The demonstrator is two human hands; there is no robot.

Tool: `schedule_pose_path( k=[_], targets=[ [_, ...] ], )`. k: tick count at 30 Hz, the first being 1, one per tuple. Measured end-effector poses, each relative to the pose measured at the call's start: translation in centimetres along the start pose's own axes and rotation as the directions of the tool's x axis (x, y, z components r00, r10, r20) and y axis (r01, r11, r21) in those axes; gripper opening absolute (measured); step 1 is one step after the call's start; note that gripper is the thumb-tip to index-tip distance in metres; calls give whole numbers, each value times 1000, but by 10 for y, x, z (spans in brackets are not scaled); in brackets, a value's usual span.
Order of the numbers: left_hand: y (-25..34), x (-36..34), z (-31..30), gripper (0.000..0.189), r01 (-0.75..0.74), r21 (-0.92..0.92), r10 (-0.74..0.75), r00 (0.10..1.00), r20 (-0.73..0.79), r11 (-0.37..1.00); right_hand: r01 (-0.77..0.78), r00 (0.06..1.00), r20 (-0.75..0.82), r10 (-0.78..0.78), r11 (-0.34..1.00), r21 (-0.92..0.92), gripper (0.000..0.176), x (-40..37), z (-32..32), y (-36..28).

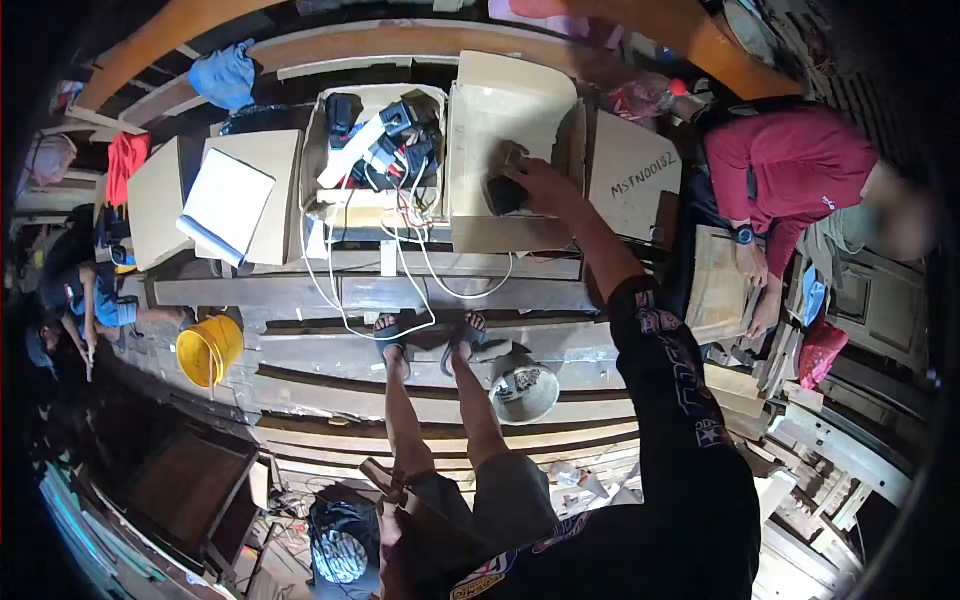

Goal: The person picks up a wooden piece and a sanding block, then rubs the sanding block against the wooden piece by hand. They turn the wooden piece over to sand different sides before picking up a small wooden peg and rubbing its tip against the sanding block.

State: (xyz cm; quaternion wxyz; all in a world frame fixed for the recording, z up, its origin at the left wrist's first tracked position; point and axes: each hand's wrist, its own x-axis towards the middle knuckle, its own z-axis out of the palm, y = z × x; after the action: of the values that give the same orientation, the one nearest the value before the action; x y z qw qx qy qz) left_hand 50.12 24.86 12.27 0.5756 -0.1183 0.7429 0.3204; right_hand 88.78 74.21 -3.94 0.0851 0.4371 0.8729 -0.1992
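Note:
My right hand (545, 188) reaches into an open cardboard box (480, 232), its fingers closed on a small black object (507, 196) low in the box. The object's exact kind is hard to make out. Left of it, a second open box (375, 212) holds black adapters, white plugs and tangled electrical parts (392, 150). White cables (335, 315) loop out over its front. My left hand (388, 490) hangs low beside my left thigh, dim and partly hidden, so its fingers cannot be read.
An open notebook (228, 205) lies on a box flap at left. A yellow bucket (210, 350) and a metal bucket (525, 393) stand on the plank floor. A person in a red shirt (790, 170) works over cardboard at right; another person (90, 305) sits far left.

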Motion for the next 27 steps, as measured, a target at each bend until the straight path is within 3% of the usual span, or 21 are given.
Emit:
schedule_pose_path(
  k=[5, 8, 10, 14, 15, 16, 18, 20, 21, 23, 25, 26, 27],
  targets=[
    [-8, -7, 14, 42, 6, -10, -6, 1000, 7, 1000, -7, 1000, 11, 8, 1000, -26, 78, -8, 1, -11],
    [-6, -8, 18, 42, -8, 1, 8, 1000, 11, 1000, 31, 991, -134, -31, 1000, 0, 83, -3, 32, -2],
    [-6, -10, 20, 42, -14, 15, 14, 1000, 8, 1000, 15, 992, -126, 0, 993, 113, 88, -10, 33, -5],
    [-9, -7, 22, 42, -21, 29, 21, 1000, 6, 999, -25, 979, -197, 47, 993, 113, 94, -28, 24, -10],
    [-10, -8, 20, 42, -19, 31, 19, 1000, 4, 999, -133, 968, -180, 173, 968, 213, 96, -34, 20, -13],
    [-11, -8, 19, 42, -18, 32, 18, 1000, 3, 999, -238, 944, -150, 295, 920, 310, 98, -40, 17, -15],
    [-11, -7, 19, 42, -24, 32, 24, 1000, 9, 999, -272, 907, -214, 364, 891, 362, 94, -51, 22, -15],
    [-14, -10, 18, 42, -26, 28, 25, 1000, 12, 999, -223, 765, -421, 488, 813, 538, 87, -72, 20, -33],
    [-14, -10, 18, 42, -30, 25, 30, 999, 12, 999, -196, 734, -381, 561, 713, 673, 79, -90, 12, -52],
    [-13, -10, 19, 42, -38, 21, 38, 999, 19, 999, -152, 656, -517, 551, 766, 624, 71, -114, 27, -85],
    [-12, -11, 20, 42, -48, 18, 48, 999, 22, 999, -284, 654, -353, 669, 650, 705, 66, -145, 58, -138],
    [-13, -10, 21, 42, -50, 15, 50, 998, 24, 999, -228, 696, -268, 666, 559, 797, 63, -158, 72, -160],
    [-12, -11, 22, 42, -59, 9, 58, 998, 29, 998, -281, 746, -149, 650, 509, 814, 69, -173, 113, -184]
  ],
)
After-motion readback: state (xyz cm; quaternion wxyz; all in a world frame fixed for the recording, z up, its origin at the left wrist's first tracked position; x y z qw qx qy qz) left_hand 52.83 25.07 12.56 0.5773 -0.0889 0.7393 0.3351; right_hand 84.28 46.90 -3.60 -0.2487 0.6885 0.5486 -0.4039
